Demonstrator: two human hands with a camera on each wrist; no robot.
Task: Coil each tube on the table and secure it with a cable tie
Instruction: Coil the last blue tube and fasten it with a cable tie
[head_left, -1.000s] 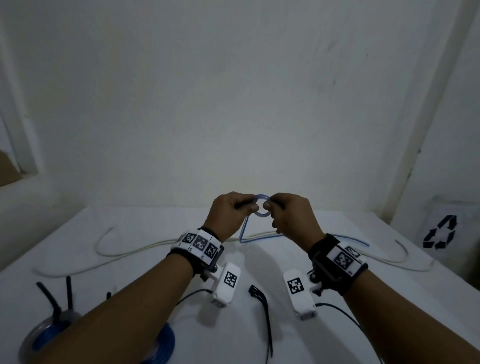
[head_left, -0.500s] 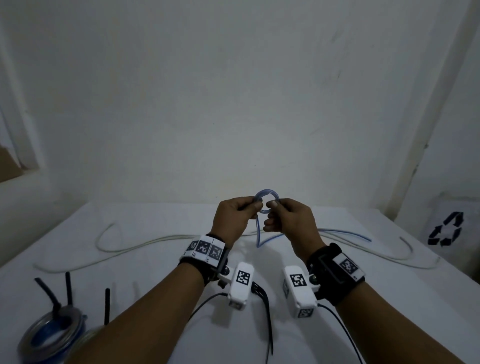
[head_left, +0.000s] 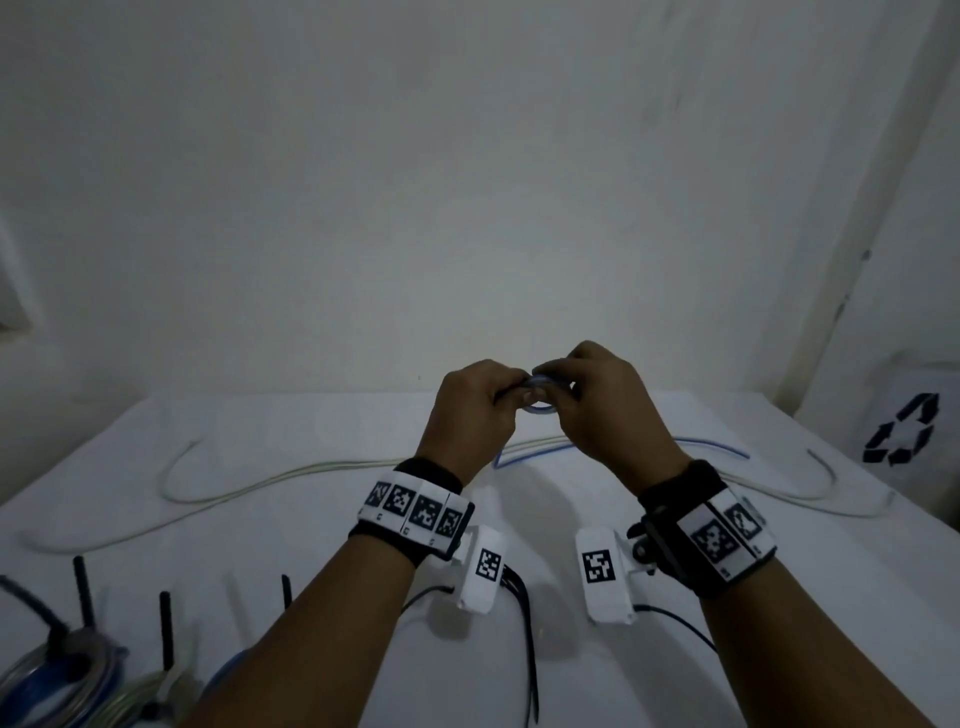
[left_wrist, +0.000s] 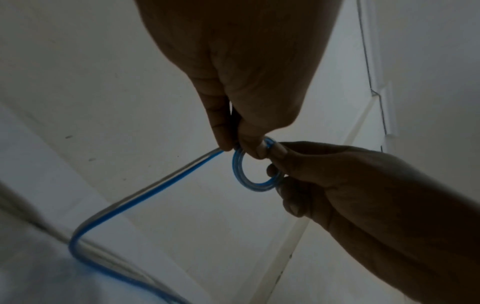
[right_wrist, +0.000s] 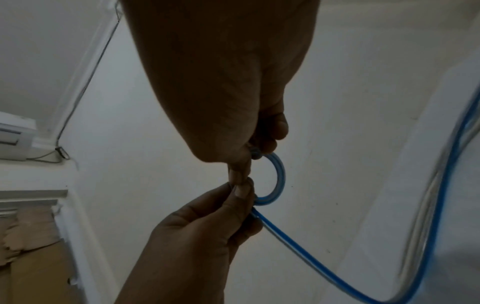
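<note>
1. Well to the near left of the left hand (head_left: 475, 410), finished coils of tubing (head_left: 57, 680) lie at the table's (head_left: 311, 426) near-left corner, with black cable-tie tails (head_left: 82, 590) standing up from them.
2. A pale tube (head_left: 270, 480) lies uncoiled across the table, running below and beyond both hands from far left to far right.
3. The left hand is held above the table with fingers curled; its thumb and forefinger pinch the small loop of the blue tube (left_wrist: 240, 172) where the loop crosses itself.
4. Between the two hands, the blue tube forms a small ring of about two turns, gripped at both sides.
5. Below the wrists, nearer the person, loose black cable ties (head_left: 527, 639) lie on the table.
6. The right hand (head_left: 605, 410) faces the left, fingers curled; thumb and fingertips pinch the ring's opposite side, touching the left thumb tip in the right wrist view.
7. From the ring, the rest of the blue tube drops to the table, bends sharply and trails off to the right of the right hand.
8. Far right of the right hand, a recycling symbol (head_left: 901, 428) marks a white surface beside the table.
</note>
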